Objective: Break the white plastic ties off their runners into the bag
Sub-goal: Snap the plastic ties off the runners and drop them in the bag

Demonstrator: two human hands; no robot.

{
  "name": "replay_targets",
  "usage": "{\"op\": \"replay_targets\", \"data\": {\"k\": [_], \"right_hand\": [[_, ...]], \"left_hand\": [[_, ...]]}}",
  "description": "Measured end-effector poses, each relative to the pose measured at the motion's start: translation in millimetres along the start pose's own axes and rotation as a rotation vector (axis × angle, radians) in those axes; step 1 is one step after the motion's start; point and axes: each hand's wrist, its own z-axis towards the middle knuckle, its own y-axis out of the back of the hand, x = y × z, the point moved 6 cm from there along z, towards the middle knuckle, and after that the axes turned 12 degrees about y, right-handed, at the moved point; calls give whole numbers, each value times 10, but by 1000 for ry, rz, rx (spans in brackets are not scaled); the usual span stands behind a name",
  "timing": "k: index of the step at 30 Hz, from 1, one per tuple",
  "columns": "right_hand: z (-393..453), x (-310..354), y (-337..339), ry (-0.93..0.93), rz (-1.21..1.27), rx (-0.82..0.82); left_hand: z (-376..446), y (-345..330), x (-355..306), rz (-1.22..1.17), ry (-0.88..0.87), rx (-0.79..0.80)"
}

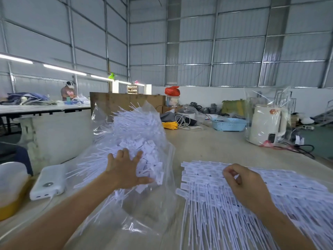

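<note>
A clear plastic bag [167, 177] lies open on the table, heaped with loose white plastic ties [137, 127]. My left hand [126, 170] lies flat on that heap with fingers spread, pressing the ties inside the bag. To the right a wide stack of white ties on their runners [203, 179] lies flat on the table. My right hand [243, 183] hovers over this stack with fingers curled; whether they pinch a tie I cannot tell.
A white power bank [48, 181] with a cable and a yellow lidded tub [10, 188] sit at the left. Further back stand a blue basket [228, 124], a white appliance in plastic wrap [264, 127] and yellow cable [170, 125]. A person works at a far table [69, 91].
</note>
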Motion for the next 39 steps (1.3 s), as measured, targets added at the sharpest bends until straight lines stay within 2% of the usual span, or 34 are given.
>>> {"op": "replay_targets", "data": {"k": [3, 8, 10, 13, 15, 17, 19, 21, 23, 25, 28, 33, 36, 39], "right_hand": [[4, 341, -198, 109, 82, 91], [2, 585, -339, 235, 1, 148], [18, 426, -267, 169, -28, 137], [41, 87, -57, 8, -44, 49], [81, -95, 69, -80, -28, -12], [159, -236, 113, -127, -37, 16], [240, -345, 95, -136, -61, 130], [272, -441, 64, -120, -80, 246], [237, -544, 33, -97, -134, 308], [142, -643, 10, -85, -190, 304], [6, -697, -45, -22, -230, 295], [6, -671, 3, 17, -296, 256], [15, -596, -2, 22, -360, 237], [37, -484, 20, 27, -382, 172]], "left_hand": [[60, 38, 54, 6, 91, -134], [-9, -85, -181, 45, 33, -73], [-2, -18, -118, 49, 50, -18], [-27, 220, -106, 52, 76, 151], [-119, 487, -193, 70, 87, 169], [-257, 813, -361, 74, 69, 36], [-375, 1092, -607, 25, -10, -172], [-460, 1191, -914, -191, -194, -268], [-490, 1098, -1230, -472, -422, -142], [-491, 909, -1471, -534, -551, 28], [-362, 584, -1593, -461, -508, 96], [-271, 397, -1563, -543, -461, 110], [-288, 421, -1529, -619, -439, 114], [-311, 533, -1471, -803, -460, 95]]}}
